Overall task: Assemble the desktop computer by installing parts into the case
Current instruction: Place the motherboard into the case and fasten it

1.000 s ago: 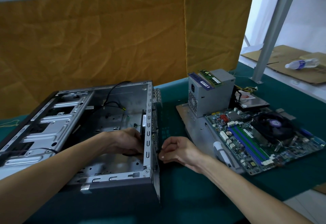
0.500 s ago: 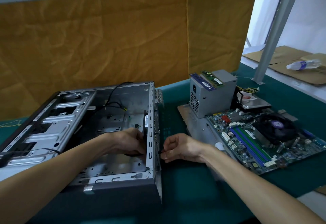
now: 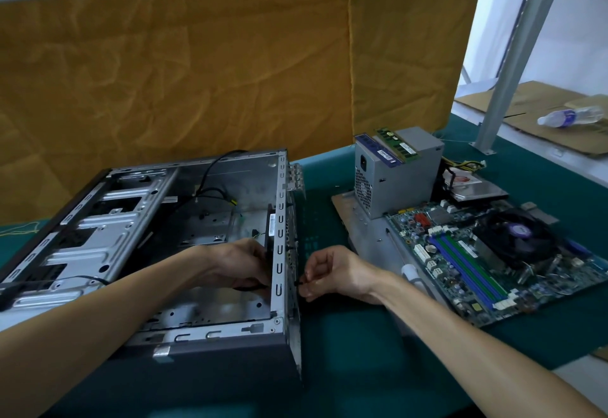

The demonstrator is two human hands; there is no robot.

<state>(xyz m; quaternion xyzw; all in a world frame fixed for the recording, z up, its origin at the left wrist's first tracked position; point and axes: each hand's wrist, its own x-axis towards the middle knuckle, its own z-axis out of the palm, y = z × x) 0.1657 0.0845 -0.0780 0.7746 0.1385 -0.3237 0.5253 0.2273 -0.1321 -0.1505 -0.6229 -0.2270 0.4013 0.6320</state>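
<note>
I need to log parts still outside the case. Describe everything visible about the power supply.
The power supply is a grey metal box standing upright on the green mat, right of the open case. Its near face has a socket and a perforated grille. Two memory sticks lie on top. Yellow and black cables trail behind it. Neither hand touches it.

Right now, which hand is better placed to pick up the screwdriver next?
The right hand, probably. It is outside the case, on the side nearest the screwdriver. The left hand is inside the case, holding the fan.

Green-matted table (image 3: 378, 352); open case (image 3: 210, 348), metal panel (image 3: 368, 236), hard drive (image 3: 477, 189) directly on it
</note>
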